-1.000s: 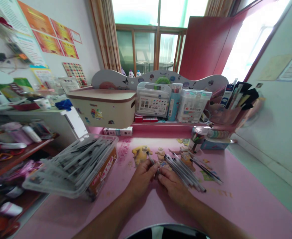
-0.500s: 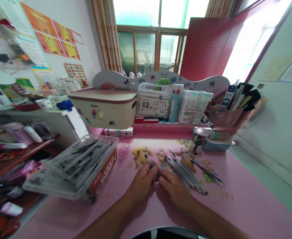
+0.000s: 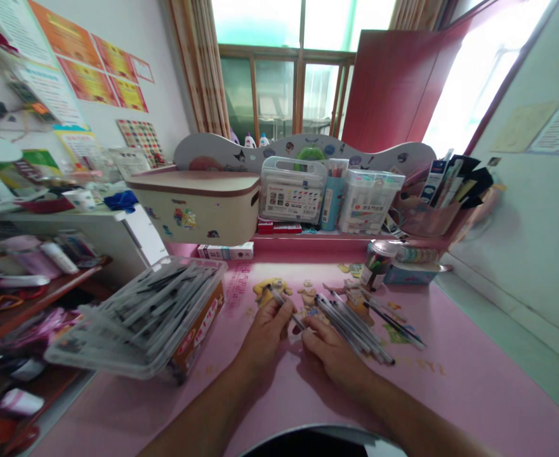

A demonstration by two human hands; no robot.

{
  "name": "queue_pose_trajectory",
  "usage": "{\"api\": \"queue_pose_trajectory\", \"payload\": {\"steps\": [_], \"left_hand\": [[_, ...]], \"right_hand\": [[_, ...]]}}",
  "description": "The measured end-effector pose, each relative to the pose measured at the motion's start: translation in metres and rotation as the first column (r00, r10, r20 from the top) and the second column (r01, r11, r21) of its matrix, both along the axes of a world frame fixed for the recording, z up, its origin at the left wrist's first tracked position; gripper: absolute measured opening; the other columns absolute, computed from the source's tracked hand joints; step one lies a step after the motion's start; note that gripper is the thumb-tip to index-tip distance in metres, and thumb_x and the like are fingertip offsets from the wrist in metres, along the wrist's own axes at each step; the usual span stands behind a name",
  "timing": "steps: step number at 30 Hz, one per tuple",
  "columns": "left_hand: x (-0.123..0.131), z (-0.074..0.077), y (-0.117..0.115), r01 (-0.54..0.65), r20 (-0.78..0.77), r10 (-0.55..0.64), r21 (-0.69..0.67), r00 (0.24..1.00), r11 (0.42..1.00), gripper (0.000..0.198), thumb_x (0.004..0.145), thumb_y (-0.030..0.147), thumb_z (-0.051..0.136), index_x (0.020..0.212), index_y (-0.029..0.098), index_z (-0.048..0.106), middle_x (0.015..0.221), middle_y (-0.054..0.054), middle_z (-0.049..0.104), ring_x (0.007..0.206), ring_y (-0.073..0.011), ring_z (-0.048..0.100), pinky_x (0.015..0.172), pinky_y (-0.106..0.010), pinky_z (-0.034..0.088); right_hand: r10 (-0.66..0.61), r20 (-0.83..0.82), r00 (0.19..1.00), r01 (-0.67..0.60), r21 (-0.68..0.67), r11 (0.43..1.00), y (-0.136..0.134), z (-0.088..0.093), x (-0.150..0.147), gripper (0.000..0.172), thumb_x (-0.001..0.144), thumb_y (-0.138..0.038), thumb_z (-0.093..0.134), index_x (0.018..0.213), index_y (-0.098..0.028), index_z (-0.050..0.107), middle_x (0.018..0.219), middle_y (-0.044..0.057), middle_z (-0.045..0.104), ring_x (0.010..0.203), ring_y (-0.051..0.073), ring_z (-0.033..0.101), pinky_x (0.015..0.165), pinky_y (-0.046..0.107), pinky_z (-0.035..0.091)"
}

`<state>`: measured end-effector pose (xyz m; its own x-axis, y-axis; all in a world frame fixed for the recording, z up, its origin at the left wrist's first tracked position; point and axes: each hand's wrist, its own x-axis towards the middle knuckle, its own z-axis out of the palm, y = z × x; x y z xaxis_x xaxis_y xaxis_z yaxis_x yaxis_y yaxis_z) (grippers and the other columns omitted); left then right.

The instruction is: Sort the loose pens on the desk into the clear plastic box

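Observation:
A slim grey pen (image 3: 296, 320) slants between my hands over the pink desk (image 3: 279, 393). My left hand (image 3: 268, 328) pinches its upper part, the dark end poking out past the fingers. The fingers of my right hand (image 3: 325, 343) are closed round its lower end. Just right of my right hand lies a bundle of clear pens (image 3: 355, 327), with a few thinner dark pens (image 3: 398, 325) beyond it. To the left, a clear plastic tray (image 3: 70, 362) full of pens rests tilted on a brown box (image 3: 198, 336).
Behind the desk a shelf holds a cream storage bin (image 3: 198, 212), a clear marker case (image 3: 292, 193) and a pink pen holder (image 3: 424, 216). A jar of pens (image 3: 378, 263) stands at the back right. Cluttered shelves (image 3: 60, 285) are at far left.
My hands have moved slightly apart, my left one up and left, so more of the pen shows between them. The view has shifted slightly.

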<state>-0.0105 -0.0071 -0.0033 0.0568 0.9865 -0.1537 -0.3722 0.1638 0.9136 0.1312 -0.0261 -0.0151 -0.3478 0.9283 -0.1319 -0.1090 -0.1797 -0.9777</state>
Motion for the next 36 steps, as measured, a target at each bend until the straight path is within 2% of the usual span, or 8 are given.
{"api": "queue_pose_trajectory", "payload": {"steps": [5,9,14,22,24,30,34,36], "left_hand": [[-0.009,0.0,0.01,-0.055,0.072,0.057,-0.037,0.996,0.998,0.042,0.07,0.051,0.077,0.087,0.017,0.06,0.074,0.001,0.061,0.057,-0.0085,0.053,0.053,-0.02,0.042],[-0.009,0.001,0.011,0.013,0.103,-0.009,-0.037,0.995,0.999,0.053,0.069,0.042,0.08,0.109,0.021,0.053,0.063,0.006,0.057,0.048,-0.0073,0.048,0.046,-0.017,0.035],[-0.013,0.001,0.01,0.252,0.205,-0.22,-0.144,0.954,0.957,0.041,0.071,0.033,0.075,0.103,0.023,0.051,0.05,0.011,0.044,0.035,-0.0043,0.033,0.038,-0.014,0.018],[-0.023,-0.001,0.007,0.617,0.437,-0.502,-0.174,0.747,0.767,0.018,0.073,0.02,0.069,0.087,0.019,0.058,0.043,0.01,0.036,0.033,-0.0025,0.018,0.036,-0.014,0.007],[-0.021,0.001,0.006,0.588,0.453,-0.466,-0.173,0.76,0.791,0.017,0.073,0.021,0.069,0.088,0.017,0.061,0.044,0.008,0.039,0.033,-0.0028,0.022,0.036,-0.014,0.011],[-0.007,0.005,0.001,0.256,0.314,-0.202,-0.142,0.928,0.956,0.033,0.065,0.005,0.067,0.097,0.014,0.065,0.071,-0.001,0.062,0.052,-0.0069,0.053,0.048,-0.016,0.042],[-0.002,0.001,-0.001,0.153,0.12,-0.14,-0.112,0.983,0.982,0.037,0.07,0.029,0.079,0.103,0.018,0.067,0.076,0.0,0.062,0.05,-0.008,0.053,0.041,-0.018,0.038],[-0.001,-0.003,0.001,0.113,0.078,-0.105,-0.109,0.991,0.988,0.038,0.069,0.039,0.08,0.097,0.015,0.069,0.08,-0.004,0.066,0.057,-0.0112,0.06,0.045,-0.02,0.044]], "right_hand": [[-0.042,-0.086,0.995,0.036,-0.067,0.997,0.003,-0.007,0.003,0.041,0.077,-0.055,0.071,0.098,-0.021,0.063,0.058,-0.006,0.048,0.042,0.006,0.032,0.04,0.021,0.021],[-0.096,-0.134,0.986,0.093,-0.028,0.995,0.007,-0.006,0.005,0.036,0.079,-0.051,0.07,0.094,-0.019,0.061,0.057,-0.007,0.047,0.039,0.005,0.03,0.037,0.019,0.017],[-0.148,-0.239,0.96,0.119,-0.13,0.984,0.009,-0.005,0.003,0.036,0.079,-0.053,0.068,0.091,-0.021,0.055,0.054,-0.01,0.044,0.036,0.004,0.029,0.035,0.017,0.019],[-0.185,-0.224,0.957,0.141,-0.201,0.969,0.012,-0.014,0.002,0.05,0.076,-0.064,0.068,0.068,-0.02,0.044,0.048,-0.01,0.039,0.035,0.003,0.03,0.034,0.015,0.02],[-0.175,-0.235,0.956,0.125,-0.214,0.969,0.013,-0.013,0.002,0.051,0.074,-0.062,0.071,0.065,-0.021,0.042,0.046,-0.011,0.036,0.035,0.003,0.028,0.033,0.015,0.018],[-0.291,-0.245,0.925,0.188,-0.369,0.91,0.016,-0.002,0.005,0.051,0.073,-0.06,0.072,0.066,-0.022,0.039,0.046,-0.012,0.032,0.033,0.002,0.021,0.031,0.014,0.014],[-0.308,-0.212,0.927,0.212,-0.38,0.9,0.017,-0.001,0.006,0.049,0.077,-0.058,0.069,0.066,-0.022,0.039,0.048,-0.011,0.034,0.035,0.003,0.025,0.031,0.014,0.016],[-0.296,-0.216,0.93,0.217,-0.328,0.919,0.016,-0.003,0.005,0.049,0.075,-0.059,0.071,0.067,-0.022,0.04,0.048,-0.011,0.035,0.035,0.003,0.026,0.032,0.014,0.016]]}}
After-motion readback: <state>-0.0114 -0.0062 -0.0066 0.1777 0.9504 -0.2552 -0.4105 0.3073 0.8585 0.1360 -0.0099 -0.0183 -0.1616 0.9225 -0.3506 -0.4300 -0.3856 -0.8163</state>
